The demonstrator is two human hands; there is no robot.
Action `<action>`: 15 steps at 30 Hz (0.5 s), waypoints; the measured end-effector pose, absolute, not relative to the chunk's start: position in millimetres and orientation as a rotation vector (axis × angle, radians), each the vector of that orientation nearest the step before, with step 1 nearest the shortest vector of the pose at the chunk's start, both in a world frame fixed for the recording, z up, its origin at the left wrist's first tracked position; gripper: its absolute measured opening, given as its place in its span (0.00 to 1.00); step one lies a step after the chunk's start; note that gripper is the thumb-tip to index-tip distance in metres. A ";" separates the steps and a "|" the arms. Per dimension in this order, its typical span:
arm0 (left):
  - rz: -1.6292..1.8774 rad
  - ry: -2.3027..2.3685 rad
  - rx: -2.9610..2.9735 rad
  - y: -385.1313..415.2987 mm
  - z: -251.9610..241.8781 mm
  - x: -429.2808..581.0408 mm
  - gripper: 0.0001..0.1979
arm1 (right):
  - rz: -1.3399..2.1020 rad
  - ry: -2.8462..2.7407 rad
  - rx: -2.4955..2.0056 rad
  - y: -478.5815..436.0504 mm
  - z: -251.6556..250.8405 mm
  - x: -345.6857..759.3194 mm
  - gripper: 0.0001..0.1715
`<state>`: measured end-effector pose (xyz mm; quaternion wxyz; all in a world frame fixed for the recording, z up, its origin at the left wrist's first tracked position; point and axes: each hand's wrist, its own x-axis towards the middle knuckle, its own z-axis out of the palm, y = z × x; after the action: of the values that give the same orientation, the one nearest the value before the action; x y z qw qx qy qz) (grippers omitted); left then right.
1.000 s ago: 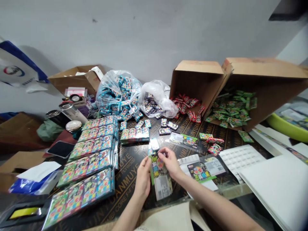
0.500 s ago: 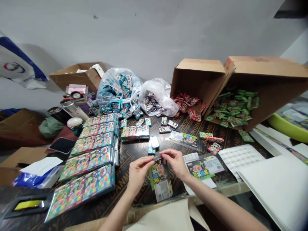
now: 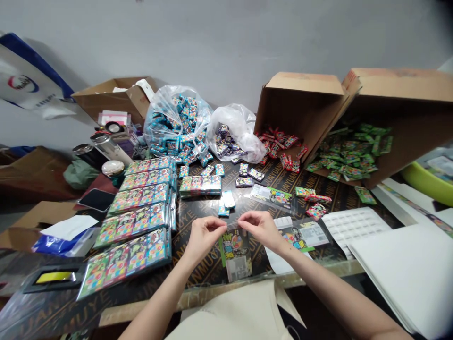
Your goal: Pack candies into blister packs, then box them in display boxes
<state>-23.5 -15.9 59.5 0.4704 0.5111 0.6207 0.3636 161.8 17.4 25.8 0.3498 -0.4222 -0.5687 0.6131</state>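
A clear plastic bag (image 3: pixel 236 250) with a printed green and black card hangs upright over the table in front of me. My left hand (image 3: pixel 203 235) pinches its top left corner between thumb and fingertips. At the top right corner, my right hand (image 3: pixel 264 231) has a similar pinch. Just beyond my fingers lie small blue and white candy boxes (image 3: pixel 228 199). More flat printed bags (image 3: pixel 300 236) rest to the right of my right hand, and another printed bag (image 3: pixel 272 195) lies farther back.
Rows of filled packs (image 3: pixel 132 252) cover the left side, with a shorter stack (image 3: pixel 200 185) beside them. Behind stand bags of blue boxes (image 3: pixel 179 127) and purple boxes (image 3: pixel 233 134). Cartons hold red packets (image 3: pixel 279 141) and green packets (image 3: pixel 354 151). White sheets (image 3: pixel 399 264) lie at right.
My fingertips have drawn slightly farther apart along the bag's top edge. The camera view has shifted a little, so the table's front edge appears higher.
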 end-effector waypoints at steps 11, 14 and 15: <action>0.854 1.407 1.688 -11.6 40.9 -29.4 0.04 | 1.116 -1.971 -0.986 90.8 10.5 200.6 0.12; 0.865 1.435 1.671 -2.7 35.3 -35.6 0.02 | 0.554 -1.911 -1.508 197.4 4.1 219.0 0.18; 0.865 1.443 1.671 -0.6 32.5 -38.1 0.02 | 0.399 -1.926 -1.738 234.0 2.4 223.5 0.22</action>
<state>-38.1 -0.6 32.5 0.3756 0.6531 0.5640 0.3382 223.5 234.0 2.4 0.2555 -0.6400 -0.7096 0.1470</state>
